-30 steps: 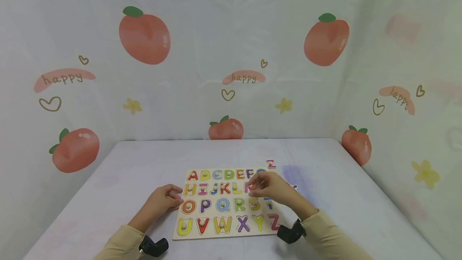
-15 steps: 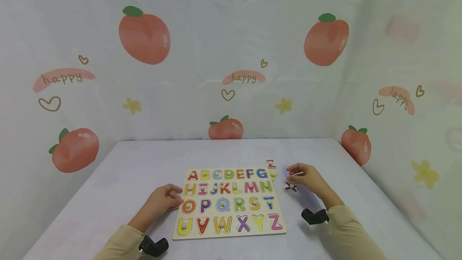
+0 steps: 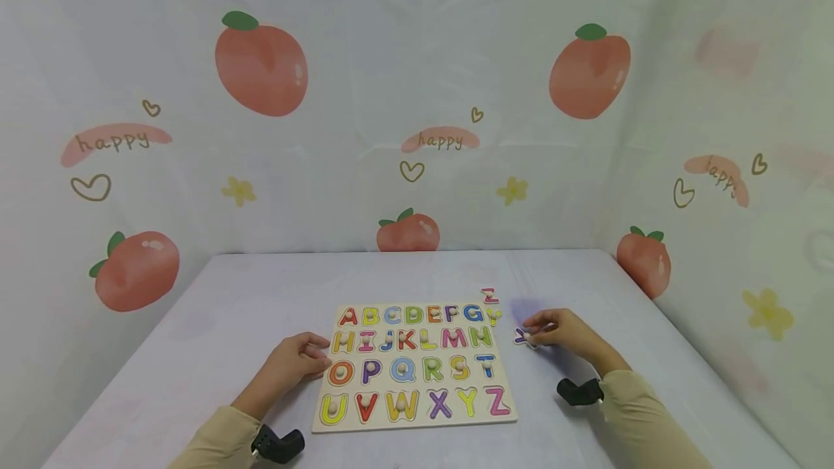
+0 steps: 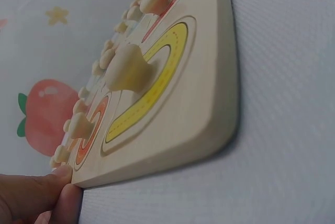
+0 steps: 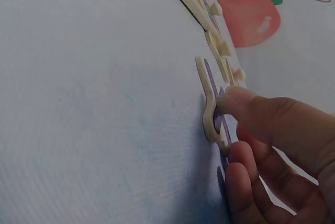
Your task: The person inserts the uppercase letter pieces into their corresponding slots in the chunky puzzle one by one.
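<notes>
A wooden alphabet puzzle board [image 3: 417, 422] lies flat on the table with knobbed letters in most slots. At its left edge, my left hand [image 3: 296, 360] holds the rim between thumb and finger, also seen in the left wrist view, where the thumb [image 4: 62, 172] meets the edge. Right of the board, my right hand [image 3: 565, 335] pinches the knob of a purple X piece [image 3: 521, 337]. The right wrist view has the thumb [image 5: 241, 98] against that knob and the X piece [image 5: 209, 98] low over the table; the hand partly hides it.
A yellow Y piece [image 3: 494, 317] lies by the board's upper right corner, with a pink Z piece [image 3: 489, 295] just behind it. The X, Y and Z slots in the bottom row [image 3: 469, 402] hold no knobbed pieces. A printed curtain [image 3: 326, 165] stands behind the white table [image 3: 274, 288].
My right hand has left the board area, swung right, then come down onto the X piece. The left hand and the board have stayed in place.
</notes>
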